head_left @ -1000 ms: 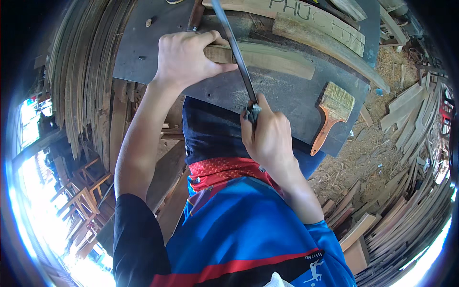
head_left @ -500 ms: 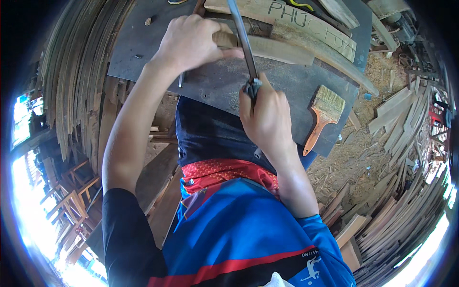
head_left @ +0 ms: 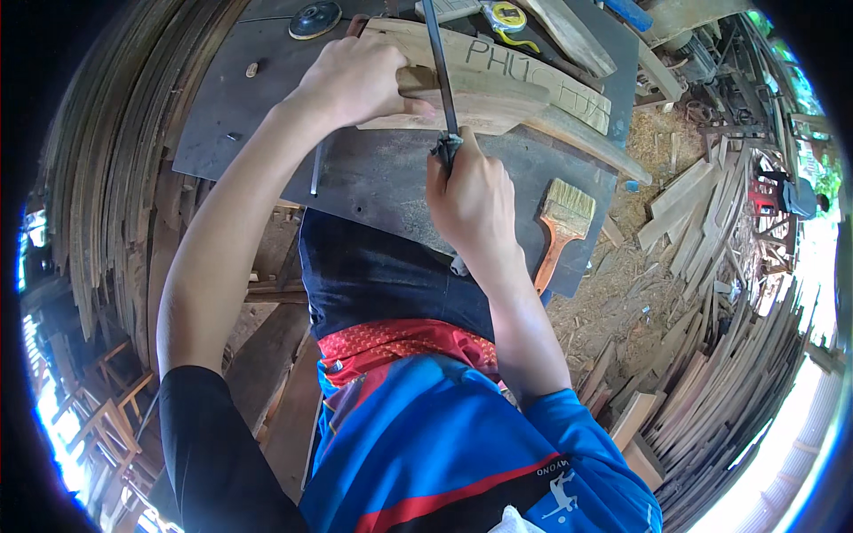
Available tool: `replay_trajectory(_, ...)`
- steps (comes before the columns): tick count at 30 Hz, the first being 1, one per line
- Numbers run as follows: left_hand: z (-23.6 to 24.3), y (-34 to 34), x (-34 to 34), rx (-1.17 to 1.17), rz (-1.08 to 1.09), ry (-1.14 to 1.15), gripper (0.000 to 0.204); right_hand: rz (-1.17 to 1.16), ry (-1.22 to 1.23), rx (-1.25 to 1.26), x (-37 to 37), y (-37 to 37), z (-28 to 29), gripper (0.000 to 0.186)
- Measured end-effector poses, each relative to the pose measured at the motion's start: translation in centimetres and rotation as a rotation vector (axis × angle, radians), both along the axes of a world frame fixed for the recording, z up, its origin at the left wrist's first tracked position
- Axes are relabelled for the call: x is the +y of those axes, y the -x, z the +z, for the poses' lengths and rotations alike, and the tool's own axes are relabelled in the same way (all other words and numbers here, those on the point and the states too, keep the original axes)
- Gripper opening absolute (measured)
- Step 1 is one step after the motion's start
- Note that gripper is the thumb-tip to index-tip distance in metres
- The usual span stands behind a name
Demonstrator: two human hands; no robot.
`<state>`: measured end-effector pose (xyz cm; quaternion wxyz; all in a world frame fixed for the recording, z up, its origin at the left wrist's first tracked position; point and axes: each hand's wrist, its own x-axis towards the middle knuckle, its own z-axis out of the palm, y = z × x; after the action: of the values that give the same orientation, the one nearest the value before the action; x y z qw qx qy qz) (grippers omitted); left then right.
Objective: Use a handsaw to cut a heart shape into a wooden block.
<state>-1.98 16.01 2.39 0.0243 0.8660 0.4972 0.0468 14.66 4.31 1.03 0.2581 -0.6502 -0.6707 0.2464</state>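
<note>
While my right hand (head_left: 478, 191) clenches the near end of a long, thin, dark metal bar (head_left: 438, 60), a wide orange-handled brush (head_left: 562, 220) sits by the near right corner of the dark grey flat-topped workbench (head_left: 364, 182), out of the bar's way. Farther from the near edge, my left hand (head_left: 355, 82) grips the left end of a pale, tapered wooden piece (head_left: 493, 105), seemingly steadying it beneath the bar; whether they touch, I can't tell. Beyond: a pale lettered board (head_left: 576, 96), then a yellow tape measure (head_left: 506, 16).
</note>
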Motion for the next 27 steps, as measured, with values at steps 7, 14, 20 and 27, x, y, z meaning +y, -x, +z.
replay_trajectory(7, 1.5, -0.5, -1.6, 0.052, 0.025, 0.019, 0.072, 0.093, -0.127, 0.069, 0.2, -1.1, -0.2, 0.024)
replay_trajectory(14, 0.4, -0.6, -3.3, 0.065, 0.088, 0.016, 0.073, 0.028, 0.082, 0.060, -3.0, -0.9, 0.3, 0.024)
replay_trajectory(20, 3.9, -2.3, -0.7, 0.006, 0.076, 0.165, 0.043, 0.024, -0.061, 0.170, 0.4, -0.9, -0.7, 0.024)
replay_trajectory(27, -0.2, 0.4, -0.1, 0.070, 0.058, -0.009, 0.080, 0.088, -0.039, 0.084, -1.1, -1.6, -0.3, 0.025)
